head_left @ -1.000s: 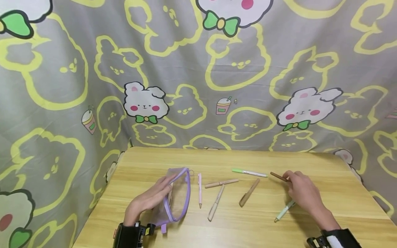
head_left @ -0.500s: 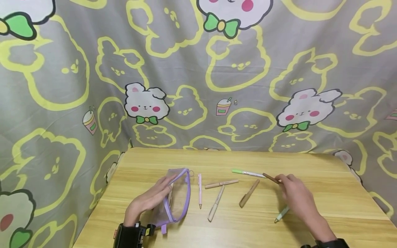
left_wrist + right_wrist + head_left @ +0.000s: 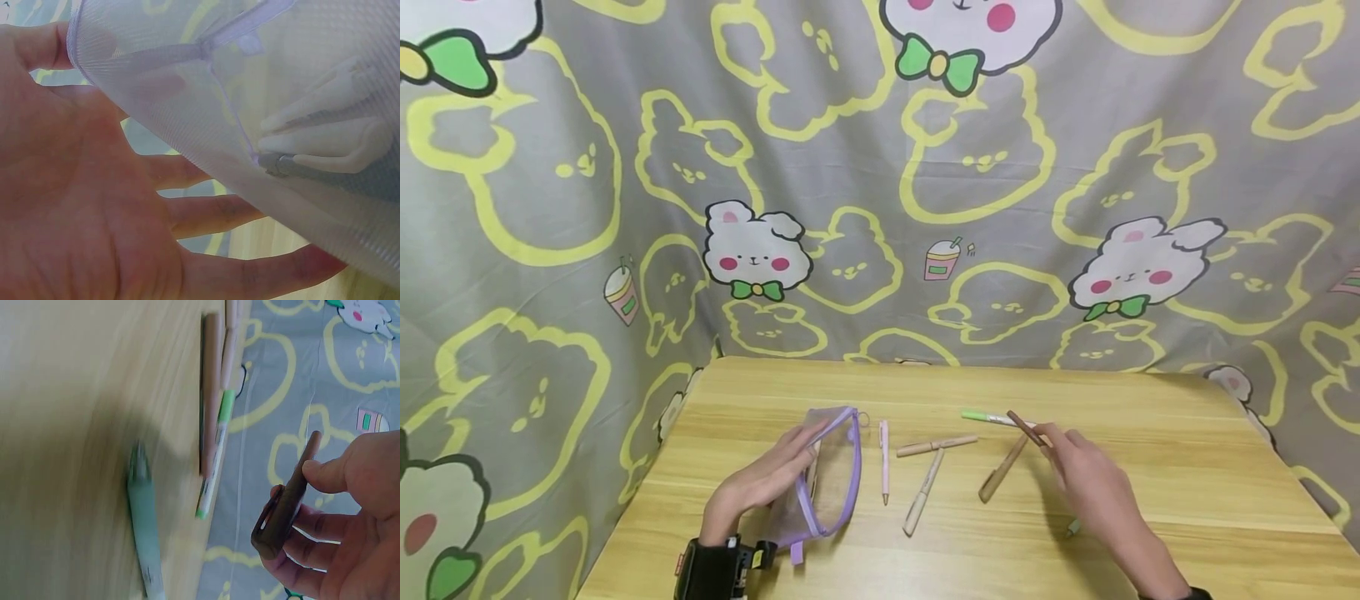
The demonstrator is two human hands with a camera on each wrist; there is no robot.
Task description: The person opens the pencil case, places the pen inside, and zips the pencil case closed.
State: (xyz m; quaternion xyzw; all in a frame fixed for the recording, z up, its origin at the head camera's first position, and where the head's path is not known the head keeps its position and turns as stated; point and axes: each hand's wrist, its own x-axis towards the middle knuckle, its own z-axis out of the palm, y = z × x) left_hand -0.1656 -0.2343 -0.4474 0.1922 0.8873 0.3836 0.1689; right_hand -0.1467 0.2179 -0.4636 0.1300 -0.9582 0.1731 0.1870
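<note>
On the left of the head view, my left hand (image 3: pixel 763 477) rests its straight fingers against a purple mesh pencil pouch (image 3: pixel 854 479), which gapes along its zipper. Through the mesh in the left wrist view, pale pens (image 3: pixel 334 139) show inside. My right hand (image 3: pixel 1092 487) pinches a dark brown pen (image 3: pixel 1024 427) between thumb and fingers, raised above the table. In the right wrist view the same brown pen (image 3: pixel 282 519) has its clip end toward the palm side. Beneath that hand lies a mint green pen (image 3: pixel 1072 527), mostly hidden in the head view.
Between the hands, on the wooden table (image 3: pixel 970 558), lie a pink pen (image 3: pixel 883 462), two beige pens (image 3: pixel 936 446), (image 3: pixel 922 493) and a tan-brown pen (image 3: pixel 1002 472). A green-and-white marker (image 3: pixel 988 417) lies behind them. A patterned curtain (image 3: pixel 865 183) surrounds the table's back and sides.
My right hand has moved left with the brown pen, from the table's right side to above the tan-brown pen and marker. My left hand and the pouch have stayed put.
</note>
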